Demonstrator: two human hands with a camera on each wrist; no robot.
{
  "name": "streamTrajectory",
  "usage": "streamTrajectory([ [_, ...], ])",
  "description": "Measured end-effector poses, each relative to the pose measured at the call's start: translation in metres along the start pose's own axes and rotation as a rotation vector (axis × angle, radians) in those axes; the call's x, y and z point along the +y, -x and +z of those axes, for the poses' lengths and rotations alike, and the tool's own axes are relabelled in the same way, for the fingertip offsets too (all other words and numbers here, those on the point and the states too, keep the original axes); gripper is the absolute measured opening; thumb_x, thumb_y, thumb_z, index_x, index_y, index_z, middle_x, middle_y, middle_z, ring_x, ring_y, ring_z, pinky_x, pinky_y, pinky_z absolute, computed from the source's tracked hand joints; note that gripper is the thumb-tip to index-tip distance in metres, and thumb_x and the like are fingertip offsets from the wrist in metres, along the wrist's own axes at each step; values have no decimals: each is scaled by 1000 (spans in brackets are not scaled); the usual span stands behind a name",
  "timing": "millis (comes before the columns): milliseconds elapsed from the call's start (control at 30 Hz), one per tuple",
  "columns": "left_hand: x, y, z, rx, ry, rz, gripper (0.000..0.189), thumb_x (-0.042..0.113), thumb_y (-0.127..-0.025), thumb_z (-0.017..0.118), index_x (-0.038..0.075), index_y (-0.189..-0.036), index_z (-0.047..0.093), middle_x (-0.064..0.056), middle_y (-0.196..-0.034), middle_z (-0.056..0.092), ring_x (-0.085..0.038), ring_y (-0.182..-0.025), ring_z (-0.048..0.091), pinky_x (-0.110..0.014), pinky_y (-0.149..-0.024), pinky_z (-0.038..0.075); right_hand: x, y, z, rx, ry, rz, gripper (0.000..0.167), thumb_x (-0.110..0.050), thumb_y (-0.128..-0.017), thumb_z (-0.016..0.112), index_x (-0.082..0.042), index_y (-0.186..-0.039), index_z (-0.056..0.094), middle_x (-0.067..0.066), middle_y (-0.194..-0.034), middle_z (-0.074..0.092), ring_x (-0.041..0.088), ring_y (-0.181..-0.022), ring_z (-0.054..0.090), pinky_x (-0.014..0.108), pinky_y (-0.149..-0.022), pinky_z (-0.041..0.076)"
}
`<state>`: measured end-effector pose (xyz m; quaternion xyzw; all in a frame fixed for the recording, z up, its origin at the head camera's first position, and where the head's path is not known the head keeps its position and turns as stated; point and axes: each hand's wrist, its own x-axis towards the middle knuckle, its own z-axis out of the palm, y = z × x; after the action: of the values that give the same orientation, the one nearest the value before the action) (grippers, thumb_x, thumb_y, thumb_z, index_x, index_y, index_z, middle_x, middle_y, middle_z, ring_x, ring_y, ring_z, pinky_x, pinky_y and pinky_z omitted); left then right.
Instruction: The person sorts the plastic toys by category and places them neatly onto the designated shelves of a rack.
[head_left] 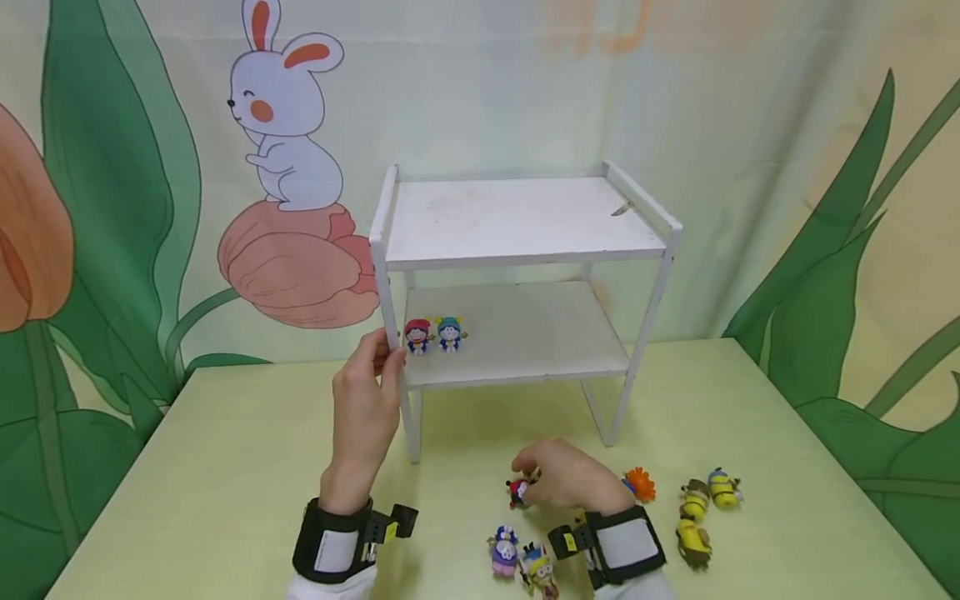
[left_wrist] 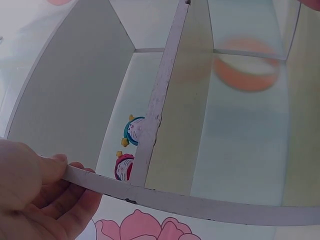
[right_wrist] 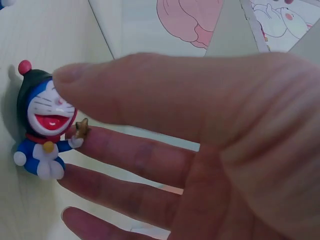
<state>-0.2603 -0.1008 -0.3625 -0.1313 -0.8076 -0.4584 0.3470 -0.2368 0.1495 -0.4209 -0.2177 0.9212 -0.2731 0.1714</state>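
My left hand [head_left: 366,408] grips the left front post of a white two-tier shelf [head_left: 517,379], thumb on one side and fingers on the other. On the lower tier, by that post, sit two Doraemon figurines: one in a red hat [head_left: 417,336] and one in a teal hat [head_left: 449,334]. Low in front of the shelf, my right hand [head_left: 573,477] pinches a third Doraemon figurine [right_wrist: 47,112] with a dark hood and pink pompom. Its thumb covers the edge of the face, and fingers touch its side. Whether this figurine still touches the table cannot be told.
A purple-and-blue figurine [head_left: 504,552] and a Minion figurine with a blue top [head_left: 537,569] lie near the front. Farther right are several yellow figurines [head_left: 694,543] and an orange spiky one [head_left: 641,483], partly behind the right hand. A printed curtain [head_left: 480,100] hangs behind the table.
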Motion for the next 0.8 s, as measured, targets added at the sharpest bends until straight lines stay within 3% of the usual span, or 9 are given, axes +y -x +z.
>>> streamTrajectory([
  [300,2,-1,0,-6,5,-15,26,2,-95,61,-7,-119,59,-17,-97,66,-26,-83,63,-39,-75,55,2,-5,4,-7,44,7,37,-8,-80,78,-1,-115,68,7,-110,67,27,-102,60,44,-90,49],
  [600,2,0,0,-5,2,-14,26,1,-95,61,-7,-119,58,-17,-97,65,-26,-83,63,-39,-74,55,5,-11,11,-22,44,12,24,-7,-78,79,-9,-99,69,-4,-83,59,16,-76,52,32,-67,47],
  [800,1,0,1,-8,-4,-13,27,1,-94,62,-8,-119,58,-18,-97,65,-26,-82,63,-39,-75,55,6,-10,12,-13,37,20,18,-7,-77,79,-13,-89,66,-5,-81,57,17,-74,51,32,-65,45],
])
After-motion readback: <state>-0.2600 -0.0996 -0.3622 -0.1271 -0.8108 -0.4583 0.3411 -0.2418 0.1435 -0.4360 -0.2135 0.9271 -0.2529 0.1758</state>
